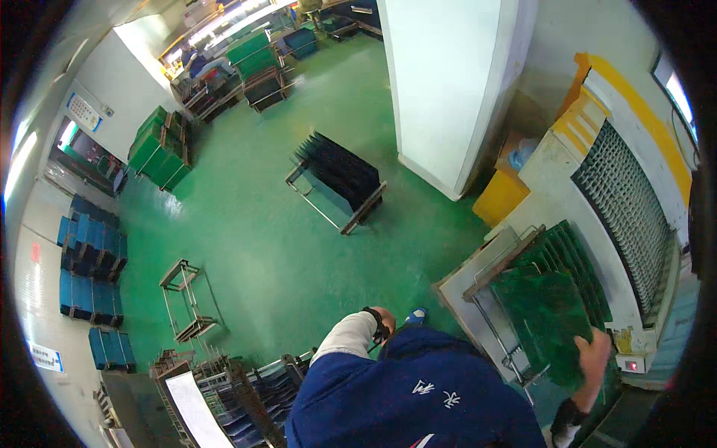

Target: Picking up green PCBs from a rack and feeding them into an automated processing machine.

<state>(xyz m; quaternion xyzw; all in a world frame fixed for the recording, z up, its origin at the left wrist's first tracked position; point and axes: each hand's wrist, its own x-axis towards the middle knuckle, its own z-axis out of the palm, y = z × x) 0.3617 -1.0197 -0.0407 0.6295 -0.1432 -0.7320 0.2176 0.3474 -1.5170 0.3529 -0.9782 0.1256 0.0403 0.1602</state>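
Observation:
My right hand [595, 355] grips the lower right edge of a flat green panel [541, 310], with the thumb and fingers at its rim. The panel stands in a metal-framed rack [489, 276], in front of several similar green panels [571, 250] set upright in a row. My left hand [384, 319] is by my body, under a white sleeve and a black wristband. Its fingers are mostly hidden, so I cannot see whether it holds anything.
A machine with a mesh conveyor belt [624, 201] stands at the right, by a yellow bin [502, 198]. A rack of dark panels [340, 172] and an unloaded frame [187, 302] stand on the green floor. Blue racks [89, 295] line the left wall. A person [202, 63] sits far back.

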